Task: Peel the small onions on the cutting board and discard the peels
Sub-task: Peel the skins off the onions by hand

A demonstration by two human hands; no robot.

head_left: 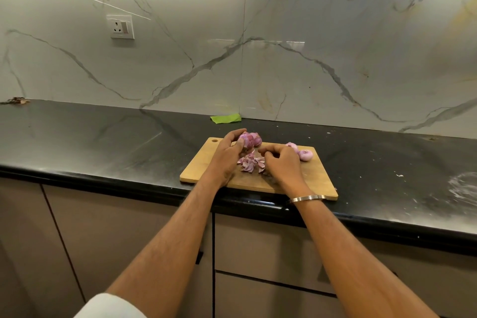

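1. Near, at centre frame, the right hand [280, 162] has its fingers curled at the peels [251, 164]; whether it pinches one, I cannot tell.
2. The left hand [227, 153] grips an onion [249, 139] above the cutting board [204, 165].
3. Peeling is in hand; next the loosened skin must be pulled off.
4. Farther right, two peeled onions [299, 151] lie on the board.

Left hand [227, 156] is covering the near side of the small purple onion [249, 139] it is gripping. Right hand [281, 162] is hiding part of the pale purple peel pile [249, 164]; whether its curled fingers are pinching a peel is unclear. Brown debris [16, 100] at far left is too small to identify.
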